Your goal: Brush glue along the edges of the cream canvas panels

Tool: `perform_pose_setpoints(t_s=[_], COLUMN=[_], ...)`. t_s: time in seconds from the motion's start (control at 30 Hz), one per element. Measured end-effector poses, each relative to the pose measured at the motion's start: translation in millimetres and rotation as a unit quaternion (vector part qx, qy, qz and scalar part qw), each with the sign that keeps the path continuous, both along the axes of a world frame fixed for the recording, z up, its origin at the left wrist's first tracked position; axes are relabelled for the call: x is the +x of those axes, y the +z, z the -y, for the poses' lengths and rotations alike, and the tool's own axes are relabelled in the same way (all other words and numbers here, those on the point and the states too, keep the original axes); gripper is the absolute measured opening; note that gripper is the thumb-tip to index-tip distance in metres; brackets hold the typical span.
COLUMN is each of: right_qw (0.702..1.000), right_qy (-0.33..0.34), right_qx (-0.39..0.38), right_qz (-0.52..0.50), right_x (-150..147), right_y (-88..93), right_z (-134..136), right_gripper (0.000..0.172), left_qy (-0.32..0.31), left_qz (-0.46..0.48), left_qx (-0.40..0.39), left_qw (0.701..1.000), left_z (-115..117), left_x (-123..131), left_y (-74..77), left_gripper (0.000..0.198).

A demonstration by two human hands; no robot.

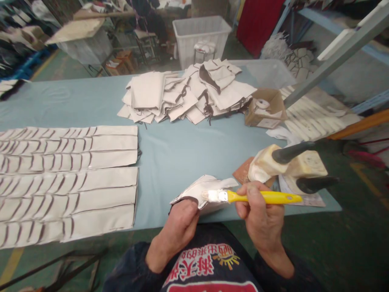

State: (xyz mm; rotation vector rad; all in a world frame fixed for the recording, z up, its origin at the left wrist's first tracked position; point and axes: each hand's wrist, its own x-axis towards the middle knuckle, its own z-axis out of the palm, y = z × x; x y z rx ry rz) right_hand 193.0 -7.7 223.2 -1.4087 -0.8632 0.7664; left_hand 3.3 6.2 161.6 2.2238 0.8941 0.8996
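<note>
My left hand point(179, 225) is closed on the near end of a small stack of white fabric pieces point(200, 190) at the table's front edge. My right hand point(261, 215) grips a yellow-handled brush point(261, 197), held level with its white bristles resting on the top piece. Just right of the brush stands a glue-crusted pot point(285, 164) with dark handles sticking out of it.
Rows of overlapped white pieces point(67, 182) cover the left of the blue table point(170, 150). A loose heap of white pieces point(188, 95) lies at the back, beside a small cardboard box point(266, 107). A white plastic crate point(200, 38) stands beyond the table.
</note>
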Motion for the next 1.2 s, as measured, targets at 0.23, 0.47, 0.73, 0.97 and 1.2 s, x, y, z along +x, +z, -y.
perform_pose_setpoints(t_s=[0.23, 0.47, 0.73, 0.97, 1.2], right_qw=[0.999, 0.997, 0.995, 0.996, 0.997], right_qy=[0.035, 0.018, 0.028, 0.032, 0.065], right_qx=[-0.018, 0.013, 0.005, -0.019, -0.031], right_qz=[0.016, 0.071, 0.092, 0.083, 0.034], right_x=[-8, -4, -3, -5, 4], right_y=[-5.2, -8.4, -13.4, -13.7, -11.8], right_z=[15, 12, 17, 15, 9], right_gripper=[0.039, 0.033, 0.031, 0.035, 0.038], left_qy=[0.011, 0.018, 0.008, -0.007, 0.016], left_qz=[-0.027, -0.036, -0.049, -0.029, 0.023], left_qx=[0.037, 0.038, 0.042, 0.001, -0.175], left_qw=[0.999, 0.998, 0.998, 1.000, 0.984], left_z=[-3, -6, -7, -10, -11], left_x=[2, 1, 0, 1, 5], left_y=[-7.9, -9.3, -11.1, -13.4, -6.7], left_gripper=[0.027, 0.026, 0.026, 0.027, 0.033])
